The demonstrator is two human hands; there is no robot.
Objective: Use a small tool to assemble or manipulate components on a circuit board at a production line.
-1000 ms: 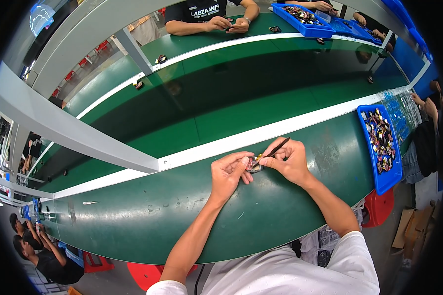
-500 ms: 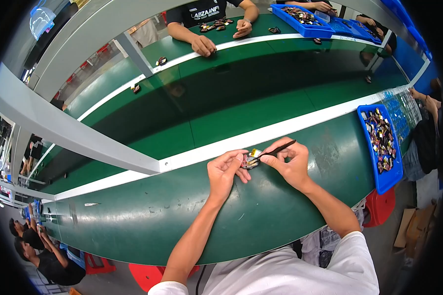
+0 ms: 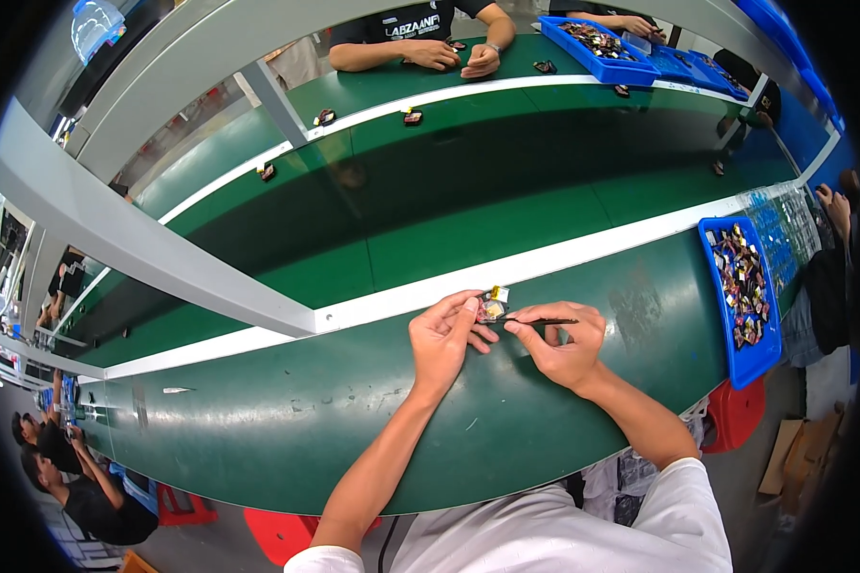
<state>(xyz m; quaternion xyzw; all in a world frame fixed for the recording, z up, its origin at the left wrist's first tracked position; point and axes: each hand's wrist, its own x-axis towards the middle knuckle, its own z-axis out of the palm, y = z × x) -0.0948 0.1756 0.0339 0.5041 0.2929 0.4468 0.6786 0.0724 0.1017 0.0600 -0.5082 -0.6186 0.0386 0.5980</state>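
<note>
My left hand (image 3: 440, 346) is closed, pinching a small electronic assembly (image 3: 491, 310) between thumb and fingers above the green work table (image 3: 354, 411). Pink-red and dark bits show on the assembly, and a yellow-and-white piece (image 3: 499, 293) sticks out at its far side. From the right, my right hand (image 3: 569, 353) grips slim black tweezers (image 3: 556, 321). Their tip points left, close to the lower right of the assembly; whether it touches cannot be made out.
A blue tray (image 3: 757, 355) full of similar small assemblies stands at the table's right end. Beyond the white rail (image 3: 526, 260) runs a green conveyor belt (image 3: 487, 224) carrying scattered assemblies. Across it a person (image 3: 420, 38) works beside another blue tray (image 3: 631, 69). A grey post (image 3: 162, 239) rises at left.
The tweezers have drawn back from the assembly and turned flatter, with my right hand slightly lower. Across the belt, the person's hand has pulled back, and an assembly now lies on the belt near there.
</note>
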